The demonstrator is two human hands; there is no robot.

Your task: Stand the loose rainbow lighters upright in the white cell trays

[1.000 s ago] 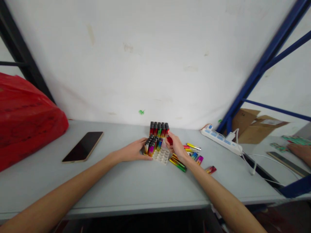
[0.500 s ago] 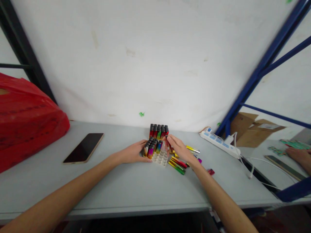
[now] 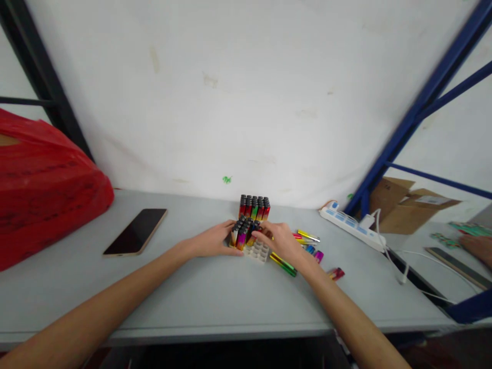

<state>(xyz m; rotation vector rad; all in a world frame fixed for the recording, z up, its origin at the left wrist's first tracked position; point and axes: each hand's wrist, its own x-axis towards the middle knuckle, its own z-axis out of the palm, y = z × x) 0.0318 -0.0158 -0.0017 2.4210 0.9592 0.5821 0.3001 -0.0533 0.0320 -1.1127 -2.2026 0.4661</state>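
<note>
My left hand (image 3: 213, 241) is curved around the left side of a pale tray (image 3: 259, 251) with rows of round holes, its thumb along the near edge. Black-topped shiny lighters (image 3: 241, 238) stand upright in the tray's left part, while holes at the right front show bare. Over the tray's right side, my right hand (image 3: 281, 242) pinches a lighter (image 3: 252, 239) beside the standing ones; the fingers partly hide it. Just behind the tray stands a block of upright lighters (image 3: 254, 206), mostly red. Loose metallic lighters (image 3: 283, 264) lie right of the tray, some behind my right wrist.
A phone (image 3: 135, 232) lies to the left, near a red plastic bag (image 3: 49, 189). At the right are a white power strip (image 3: 351, 225) with cables, a blue metal frame (image 3: 402, 123) and a cardboard box (image 3: 400, 210). Another person's hand (image 3: 476, 247) shows at the far right.
My right hand has moved left and slightly forward, bringing the lighter against the standing ones in the tray. My left hand stays at the tray. The whole view has shifted slightly.
</note>
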